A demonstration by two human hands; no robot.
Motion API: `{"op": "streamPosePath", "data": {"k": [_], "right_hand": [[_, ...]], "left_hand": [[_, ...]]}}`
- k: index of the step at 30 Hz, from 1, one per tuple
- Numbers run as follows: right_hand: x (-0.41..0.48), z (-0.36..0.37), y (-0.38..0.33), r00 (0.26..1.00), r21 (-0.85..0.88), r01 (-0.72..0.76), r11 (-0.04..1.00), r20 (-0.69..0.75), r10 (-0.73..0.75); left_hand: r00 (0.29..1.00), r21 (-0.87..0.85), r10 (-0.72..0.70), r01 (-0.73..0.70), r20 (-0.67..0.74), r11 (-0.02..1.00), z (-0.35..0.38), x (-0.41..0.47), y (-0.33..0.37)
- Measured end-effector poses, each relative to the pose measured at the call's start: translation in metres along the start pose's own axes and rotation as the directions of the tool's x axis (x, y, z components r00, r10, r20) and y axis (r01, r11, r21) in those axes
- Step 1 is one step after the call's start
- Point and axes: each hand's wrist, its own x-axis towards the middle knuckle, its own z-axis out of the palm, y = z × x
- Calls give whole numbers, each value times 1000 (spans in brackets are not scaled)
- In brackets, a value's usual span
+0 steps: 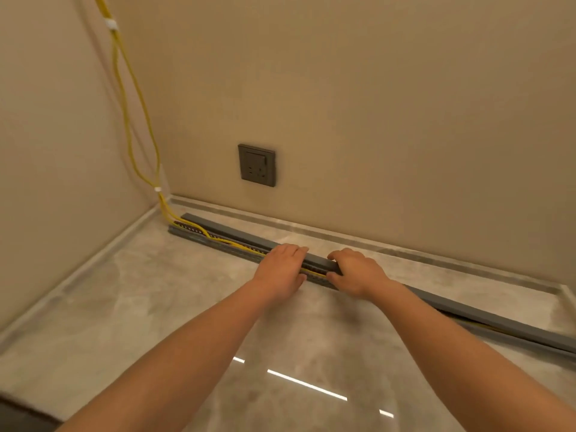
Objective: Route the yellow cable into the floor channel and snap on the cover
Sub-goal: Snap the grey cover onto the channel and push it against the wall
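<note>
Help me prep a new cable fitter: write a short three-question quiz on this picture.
1. True or false: the grey cover is snapped shut along the whole floor channel.
2. What is mounted on the wall above the channel? A a wall socket; B a thermostat; C a radiator.
3. Fill in: ___ clips hold the yellow cable in the wall corner.
Key: 1 false, the cable shows in the open channel near the corner; 2 A; 3 white.
</note>
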Motion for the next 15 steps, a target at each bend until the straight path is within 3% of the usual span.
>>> {"op": "streamPosePath", "data": {"k": [8, 15], "right_hand": [[68, 9, -119, 1000, 40, 19, 999, -13, -19], [112, 15, -173, 999, 49, 47, 998, 1, -47]], "left_hand": [[1000, 34, -19, 19, -20, 999, -22, -17, -130], [999, 57, -35, 35, -15, 998, -26, -14, -200]]}}
